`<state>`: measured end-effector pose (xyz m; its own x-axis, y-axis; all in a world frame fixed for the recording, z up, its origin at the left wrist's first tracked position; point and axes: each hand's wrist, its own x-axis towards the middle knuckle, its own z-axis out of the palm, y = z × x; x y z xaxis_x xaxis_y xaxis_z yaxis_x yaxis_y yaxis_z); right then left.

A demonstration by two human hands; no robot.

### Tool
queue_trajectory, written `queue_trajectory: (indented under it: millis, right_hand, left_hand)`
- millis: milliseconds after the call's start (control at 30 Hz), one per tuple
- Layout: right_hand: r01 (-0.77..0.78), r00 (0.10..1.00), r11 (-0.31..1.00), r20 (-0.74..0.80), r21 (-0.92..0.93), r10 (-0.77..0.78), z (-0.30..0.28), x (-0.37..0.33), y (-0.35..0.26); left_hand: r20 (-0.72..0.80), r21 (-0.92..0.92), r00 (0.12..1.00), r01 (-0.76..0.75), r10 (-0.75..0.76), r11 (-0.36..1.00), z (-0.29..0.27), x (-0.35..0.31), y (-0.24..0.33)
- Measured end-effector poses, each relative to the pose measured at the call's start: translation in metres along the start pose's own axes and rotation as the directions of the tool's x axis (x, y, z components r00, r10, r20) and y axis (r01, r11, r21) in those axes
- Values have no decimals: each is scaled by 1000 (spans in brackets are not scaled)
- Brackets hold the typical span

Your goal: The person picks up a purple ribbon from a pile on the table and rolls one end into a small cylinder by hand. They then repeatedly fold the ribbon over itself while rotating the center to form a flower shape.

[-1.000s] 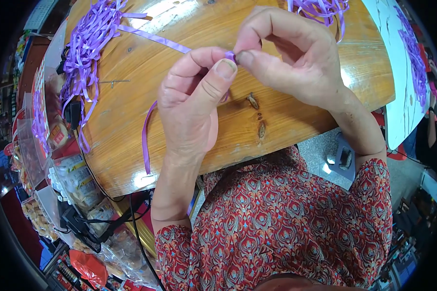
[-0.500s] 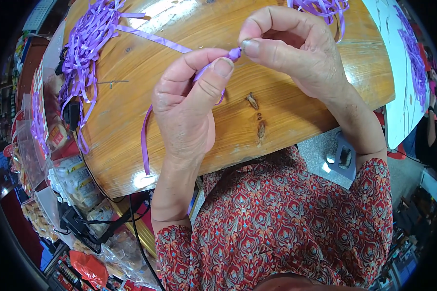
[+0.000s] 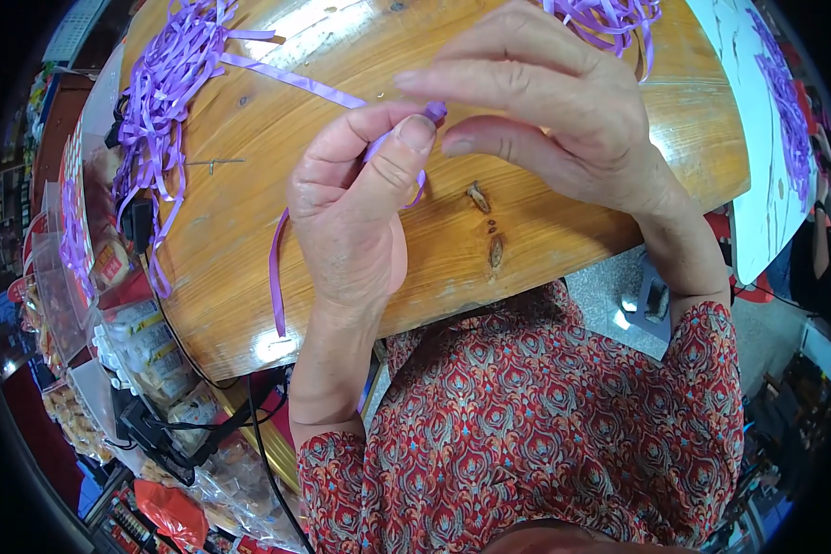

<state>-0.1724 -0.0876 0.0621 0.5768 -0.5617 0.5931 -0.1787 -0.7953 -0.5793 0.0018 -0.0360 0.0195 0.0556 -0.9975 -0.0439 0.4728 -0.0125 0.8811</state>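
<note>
The left hand (image 3: 351,231) holds a purple ribbon (image 3: 436,112) pinched between thumb and bent index finger; a small, crumpled, folded tip sticks out just past the thumbnail. The right hand (image 3: 563,120) is spread wide, thumb well apart from the nearly straight fingers, and the folded tip sits in that gap, with nothing seen in its grasp. Below and left of the left hand, a flat, smooth tail (image 3: 276,277) of ribbon curves down over the desk (image 3: 452,263), which is glossy, honey-coloured wood with dark oval knots and a worn near edge. Beyond the left hand, a straight satiny strip (image 3: 291,77) runs toward a loose, looping heap of ribbon (image 3: 171,92); whether it joins the pinched piece is hidden by the fingers. A thin, dark, rod-like piece (image 3: 217,163) lies left of that hand. Beyond the right hand is another shiny tangle (image 3: 609,18); to its right, a white surface (image 3: 731,55) with dark, marble-like veins.
</note>
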Motion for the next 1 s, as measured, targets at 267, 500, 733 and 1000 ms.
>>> queue_trajectory:
  millis: [267,500,733,1000]
  right_hand:
    - [100,992,939,104,-328,-69,-8,-1,-2]
    - [47,999,973,34,-225,-40,-8,1,5]
    - [-154,987,983,-69,-98,148,-9,2,8]
    - [136,991,980,6,-147,-137,15,-9,33]
  left_hand:
    - [-16,216,996,-81,86,973,1,-1,-1]
    - [-39,231,988,-136,149,963,-1,0,4]
    - [-52,156,988,-133,143,979,-4,0,3]
    - [-56,170,993,-89,100,981,-1,-2,6]
